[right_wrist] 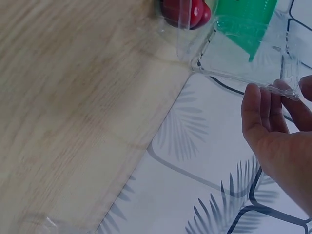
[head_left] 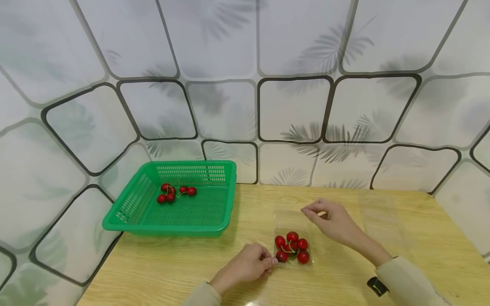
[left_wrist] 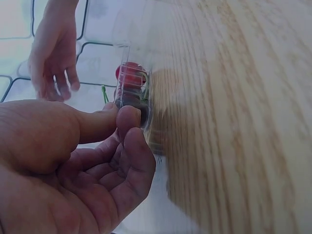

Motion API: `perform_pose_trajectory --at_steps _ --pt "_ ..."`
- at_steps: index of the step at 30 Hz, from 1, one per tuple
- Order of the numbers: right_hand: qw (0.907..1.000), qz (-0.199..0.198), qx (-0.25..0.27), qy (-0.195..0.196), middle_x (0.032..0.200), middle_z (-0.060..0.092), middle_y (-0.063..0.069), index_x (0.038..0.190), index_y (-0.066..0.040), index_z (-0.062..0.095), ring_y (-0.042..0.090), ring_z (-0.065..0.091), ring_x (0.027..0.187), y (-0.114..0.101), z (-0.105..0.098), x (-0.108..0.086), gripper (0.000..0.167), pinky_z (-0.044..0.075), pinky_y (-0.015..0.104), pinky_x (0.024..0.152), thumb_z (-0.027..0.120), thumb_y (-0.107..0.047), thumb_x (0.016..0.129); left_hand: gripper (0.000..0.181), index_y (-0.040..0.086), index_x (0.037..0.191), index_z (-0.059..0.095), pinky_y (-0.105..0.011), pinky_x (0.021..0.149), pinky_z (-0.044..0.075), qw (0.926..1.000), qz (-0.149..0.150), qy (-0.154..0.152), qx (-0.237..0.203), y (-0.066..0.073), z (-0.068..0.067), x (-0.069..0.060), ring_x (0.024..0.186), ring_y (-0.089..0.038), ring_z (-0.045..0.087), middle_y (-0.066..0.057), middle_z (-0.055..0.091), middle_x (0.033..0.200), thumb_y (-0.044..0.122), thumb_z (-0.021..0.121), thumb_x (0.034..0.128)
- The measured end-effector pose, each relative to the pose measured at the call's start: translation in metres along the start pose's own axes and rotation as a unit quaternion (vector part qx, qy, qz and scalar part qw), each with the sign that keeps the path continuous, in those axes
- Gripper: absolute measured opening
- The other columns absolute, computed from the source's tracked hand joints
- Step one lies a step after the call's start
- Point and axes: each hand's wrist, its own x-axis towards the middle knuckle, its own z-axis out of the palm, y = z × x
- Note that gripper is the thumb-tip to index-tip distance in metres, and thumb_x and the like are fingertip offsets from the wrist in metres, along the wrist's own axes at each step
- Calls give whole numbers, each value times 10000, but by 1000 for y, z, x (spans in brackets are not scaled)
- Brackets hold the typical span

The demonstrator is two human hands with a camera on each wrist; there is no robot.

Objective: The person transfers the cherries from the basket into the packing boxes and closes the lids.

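A clear plastic box (head_left: pixel 311 264) holding several red cherries (head_left: pixel 292 236) sits on the table, its clear hinged lid (head_left: pixel 288 219) raised at the back. My left hand (head_left: pixel 248 262) pinches the box's near left corner between thumb and forefinger, seen close up in the left wrist view beside a cherry (left_wrist: pixel 130 74). At the lid's free edge, my right hand (head_left: pixel 336 222) pinches the far right corner. The right wrist view shows the transparent lid (right_wrist: pixel 243 53) with fingertips along its edge and the thumb partly out of frame.
To the left stands a green plastic basket (head_left: pixel 226 212) with several cherries (head_left: pixel 170 197) lying in it. Another clear plastic piece (head_left: pixel 380 212) lies at the right on the wooden table (head_left: pixel 160 272). A patterned wall covering (head_left: pixel 291 110) rises behind the table.
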Motion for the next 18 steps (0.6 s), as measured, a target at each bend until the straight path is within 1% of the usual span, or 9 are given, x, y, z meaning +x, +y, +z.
perform_pose_trajectory --at_steps 4,7,10,14,16,18 --pt "9998 -152 3 -121 1001 692 -62 1075 -147 785 21 650 879 -2 4 -11 171 587 229 750 659 -247 1014 259 75 783 720 -195 490 403 10000 -45 50 15 -2 -2 0 578 -95 580 -4 659 659 200 663 1003" --pt "9987 -408 -15 -301 1003 673 -73 1075 -151 773 28 657 895 -2 7 -20 155 594 234 770 666 -243 1010 263 81 779 725 -195 487 402 10000 -21 44 48 -3 -2 0 568 -87 572 0 661 655 204 664 1003" --pt "9963 -738 -8 -444 1021 656 -55 1102 -114 759 49 676 883 -1 9 -28 156 608 269 761 683 -198 995 269 79 774 724 -192 481 397 10000 46 19 29 -4 -3 1 558 -78 561 -4 661 649 206 665 1004" --pt "9908 -1279 -95 -436 998 643 -42 1099 -97 764 57 668 851 0 14 -36 152 608 291 716 719 -140 960 274 70 769 720 -187 475 378 9999 124 -10 -29 -5 -4 0 544 -71 546 -15 659 638 200 665 1004" --pt "9881 -1479 -151 -393 971 640 -46 1073 -121 770 34 625 806 1 17 -39 132 578 262 663 737 -134 946 277 69 766 719 -183 471 368 9999 164 -11 -15 -5 -4 0 535 -65 539 -13 656 630 198 664 1004" --pt "9862 -1590 -201 -408 954 634 -40 1056 -129 772 11 575 758 1 20 -42 125 532 232 612 756 -141 932 281 77 759 719 -181 467 362 9999 159 -9 23 -5 -4 0 527 -59 532 -4 653 622 200 663 1005"
